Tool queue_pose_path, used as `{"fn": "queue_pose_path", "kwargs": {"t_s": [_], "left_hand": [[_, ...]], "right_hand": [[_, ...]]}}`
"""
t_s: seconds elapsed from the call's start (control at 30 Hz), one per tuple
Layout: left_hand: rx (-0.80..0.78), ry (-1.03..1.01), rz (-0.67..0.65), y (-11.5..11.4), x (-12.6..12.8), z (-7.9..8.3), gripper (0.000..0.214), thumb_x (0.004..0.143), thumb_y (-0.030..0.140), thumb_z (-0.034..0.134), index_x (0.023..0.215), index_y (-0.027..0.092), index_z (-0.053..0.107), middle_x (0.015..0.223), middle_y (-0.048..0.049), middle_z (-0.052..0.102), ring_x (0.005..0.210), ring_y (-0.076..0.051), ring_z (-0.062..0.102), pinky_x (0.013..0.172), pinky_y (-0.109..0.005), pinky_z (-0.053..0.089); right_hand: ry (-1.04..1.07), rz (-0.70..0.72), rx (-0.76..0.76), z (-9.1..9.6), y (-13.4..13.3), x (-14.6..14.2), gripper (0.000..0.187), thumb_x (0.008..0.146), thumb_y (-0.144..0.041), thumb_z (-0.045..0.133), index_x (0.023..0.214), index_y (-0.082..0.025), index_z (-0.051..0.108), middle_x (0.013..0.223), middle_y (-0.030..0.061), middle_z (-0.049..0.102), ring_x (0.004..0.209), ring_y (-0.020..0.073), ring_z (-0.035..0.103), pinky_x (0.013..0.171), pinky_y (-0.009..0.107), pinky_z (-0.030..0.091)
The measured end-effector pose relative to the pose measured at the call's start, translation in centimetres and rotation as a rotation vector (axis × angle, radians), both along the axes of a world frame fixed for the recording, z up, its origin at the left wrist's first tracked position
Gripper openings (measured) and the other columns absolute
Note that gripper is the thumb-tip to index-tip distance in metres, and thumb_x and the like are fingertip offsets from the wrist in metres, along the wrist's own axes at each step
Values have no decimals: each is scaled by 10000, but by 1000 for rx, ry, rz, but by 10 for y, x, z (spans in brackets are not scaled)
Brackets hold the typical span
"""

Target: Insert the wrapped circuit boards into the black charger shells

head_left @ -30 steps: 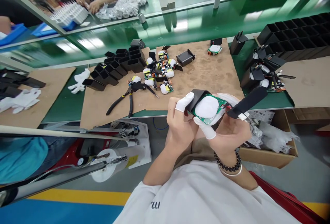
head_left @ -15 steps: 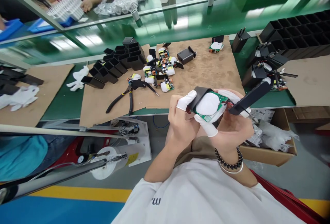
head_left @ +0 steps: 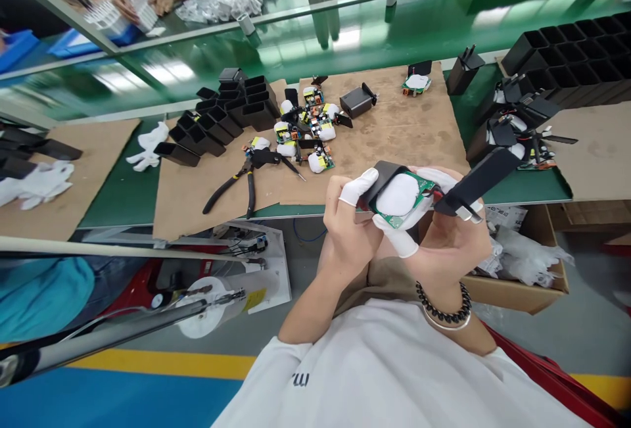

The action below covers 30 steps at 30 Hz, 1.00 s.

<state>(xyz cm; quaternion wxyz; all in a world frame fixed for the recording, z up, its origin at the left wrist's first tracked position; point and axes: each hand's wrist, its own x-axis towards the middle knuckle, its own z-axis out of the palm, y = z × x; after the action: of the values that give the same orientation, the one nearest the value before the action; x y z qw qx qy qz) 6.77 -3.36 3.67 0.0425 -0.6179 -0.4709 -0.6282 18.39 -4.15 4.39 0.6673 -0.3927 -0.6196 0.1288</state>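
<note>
Left hand: the left hand point(head_left: 352, 237), white cots point(head_left: 359, 186) on its fingertips, pinches a black, open-ended plastic casing point(head_left: 386, 175).
Right hand: the right hand point(head_left: 451, 244) pinches a green circuit board with a rounded white pad point(head_left: 397, 196), thumb along its lower edge.
Board's place: at the casing's open end, held in front of the worktop point(head_left: 111, 188), near its front edge.
Casing rim: the board could catch here if it meets the opening askew; pushing harder might scrape parts or peel the pad.
Red wires: the short red wires point(head_left: 438, 195) between the board and a flat black plastic plate point(head_left: 480, 181) could strain at their joints if the plate swings or twists.
Plate's prongs: the pale metal prongs point(head_left: 467, 214) stick out near the palm and could snag a cot.
Grip: smooth cots may slip, and a dropped piece could miss the worktop and land on the floor or in the brown cardboard box point(head_left: 527, 300).
Hidden: the board's underside, the casing's inside and most of the right fingers; how deep the board sits cannot be told.
Hard to make out: where each wire ends.
</note>
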Motion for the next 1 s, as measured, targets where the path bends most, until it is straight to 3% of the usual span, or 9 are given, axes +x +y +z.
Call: {"fn": "queue_pose_path", "kwargs": {"t_s": [0.2, 0.47, 0.73, 1.0], "left_hand": [[4, 1, 2, 0, 0, 0, 249, 1009, 413, 633, 1153, 216, 678, 903, -7, 614, 850, -157, 620, 744, -295, 506], [42, -24, -9, 1, 2, 2, 182, 1004, 321, 654, 1151, 223, 697, 860, 7, 589, 783, -133, 593, 707, -271, 485], [33, -24, 13, -1, 3, 1, 168, 1008, 324, 642, 1138, 236, 699, 836, -3, 585, 754, -151, 587, 667, -283, 486], [36, 42, 49, 1, 0, -2, 189, 1004, 325, 638, 1145, 212, 695, 842, 10, 576, 748, -134, 574, 676, -262, 466]], "right_hand": [[-2, -65, -20, 1, -4, -3, 614, 699, -183, 842, 1282, -295, 685, 1190, 71, 767, 1038, 324, 778, 883, 502, 676], [13, 2, -15, -1, -4, 0, 689, 669, -172, 862, 1326, -263, 675, 1248, 97, 768, 1164, 362, 752, 977, 525, 651], [5, -46, -16, 2, -3, -4, 621, 691, -217, 834, 1287, -291, 678, 1205, 77, 769, 1030, 315, 773, 873, 484, 673], [-5, -19, -67, 0, -1, -5, 547, 723, -212, 825, 1246, -286, 683, 1151, 71, 753, 1030, 291, 742, 933, 476, 641]]}}
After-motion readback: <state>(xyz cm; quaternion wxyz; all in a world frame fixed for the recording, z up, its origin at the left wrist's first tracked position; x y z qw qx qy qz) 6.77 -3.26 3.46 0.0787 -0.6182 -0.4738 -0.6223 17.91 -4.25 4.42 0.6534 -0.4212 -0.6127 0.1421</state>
